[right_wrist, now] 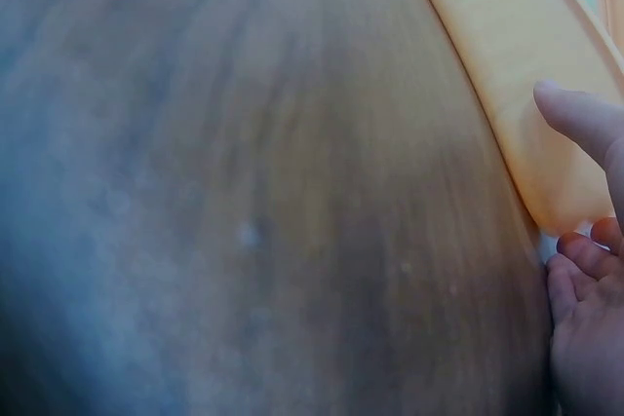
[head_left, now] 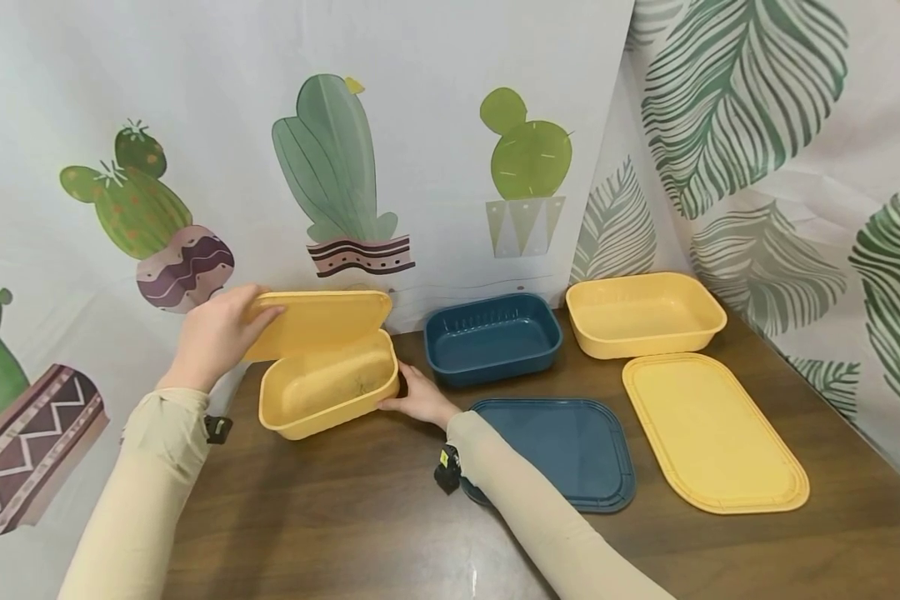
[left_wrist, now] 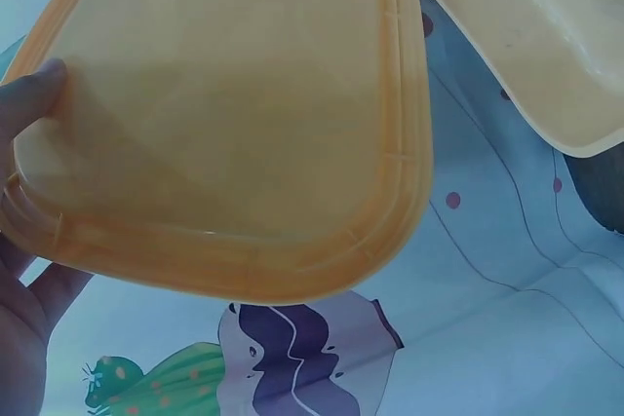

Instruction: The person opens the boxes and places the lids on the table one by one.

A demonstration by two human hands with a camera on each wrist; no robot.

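Observation:
My left hand (head_left: pixel 212 333) pinches one end of a yellow lid (head_left: pixel 322 321), thumb on its face and the other fingers behind. The lid is tilted up above the back edge of a yellow rectangular container (head_left: pixel 339 414) on the table. In the left wrist view the grooved rim of the lid shows, with the left thumb (left_wrist: pixel 34 99) over its edge. My right hand (head_left: pixel 423 398) grips the container's right end, its thumb (right_wrist: pixel 580 122) along the front wall and its curled fingers at the corner.
A dark blue container (head_left: pixel 491 371) stands right of the right hand, with a dark blue lid (head_left: pixel 562 450) flat before it, partly under the right forearm. Farther right are another yellow container (head_left: pixel 645 346) and yellow lid (head_left: pixel 716 433). A cactus-print cloth (head_left: pixel 435 167) hangs behind the wooden table (head_left: pixel 330 517).

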